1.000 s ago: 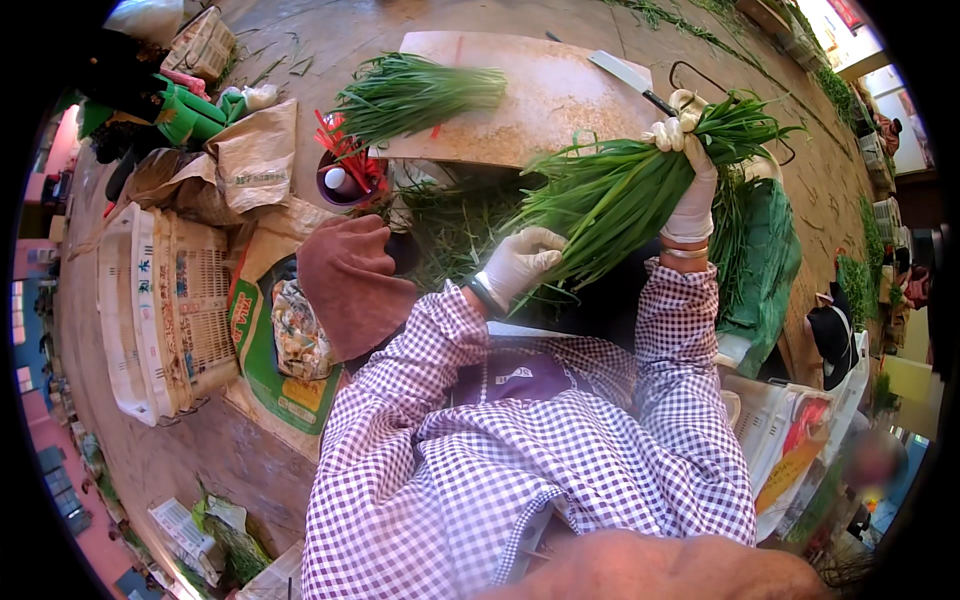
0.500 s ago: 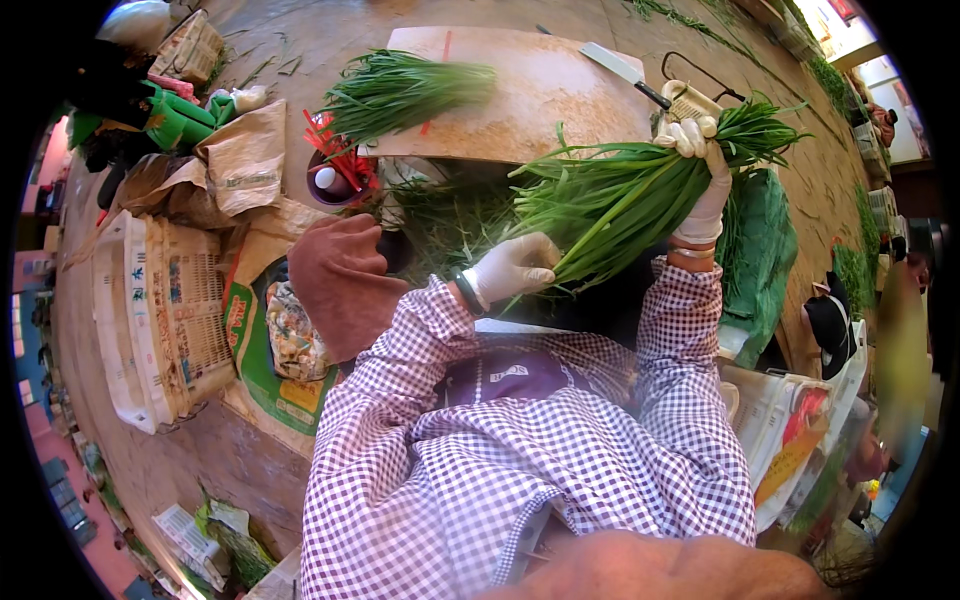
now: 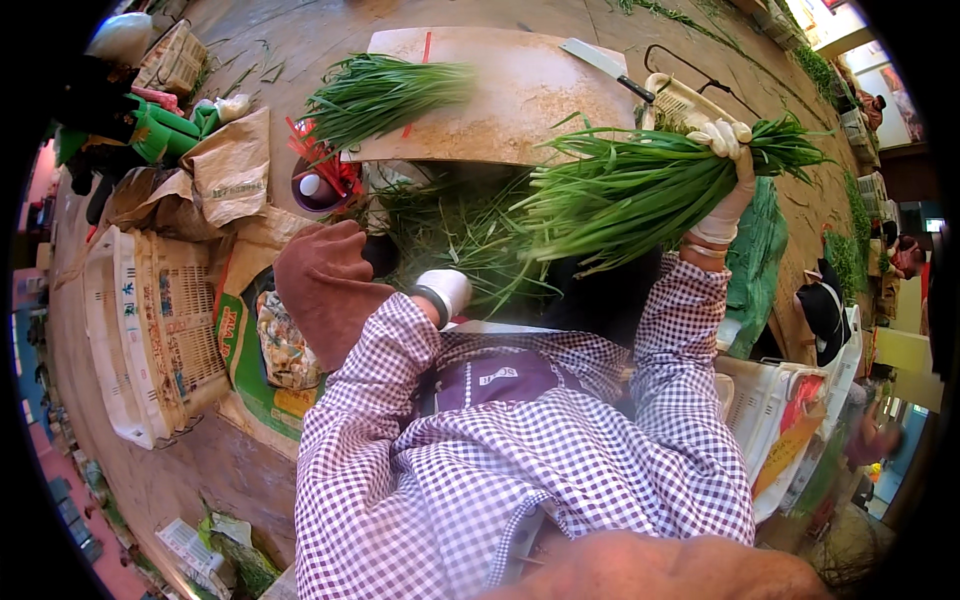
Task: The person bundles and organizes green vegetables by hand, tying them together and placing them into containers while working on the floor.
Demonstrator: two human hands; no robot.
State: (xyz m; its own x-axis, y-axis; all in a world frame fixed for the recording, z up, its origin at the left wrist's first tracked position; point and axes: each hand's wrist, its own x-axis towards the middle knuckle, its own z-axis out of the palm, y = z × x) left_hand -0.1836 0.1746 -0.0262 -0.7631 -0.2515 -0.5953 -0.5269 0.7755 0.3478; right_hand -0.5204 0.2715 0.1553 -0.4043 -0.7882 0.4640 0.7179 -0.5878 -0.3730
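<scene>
My right hand (image 3: 728, 160), in a white glove, is wrapped round a thick bunch of green chives (image 3: 640, 195) held up in the air. The cut-looking pale ends fan out to the left, and the leafy tips stick out past the hand on the right. Lower down and apart from the bunch is my gloved left hand (image 3: 446, 292), over loose green trimmings (image 3: 470, 225); its fingers are turned out of sight. On the board (image 3: 520, 110) in front lies another pile of chives (image 3: 385, 95). A knife (image 3: 605, 66) with a black handle rests at the board's far right.
A purple pot (image 3: 318, 190) with red strips and a white-capped bottle stands left of the board. White plastic crates (image 3: 150, 340) and a brown sack (image 3: 228, 165) lie farther left. A cream basket (image 3: 690, 100) and a green bag (image 3: 755, 265) are on the right.
My left hand has drawn away from the bunch, down and to the left. My right hand still grips the chives, now slightly farther right. The whole view has shifted a little.
</scene>
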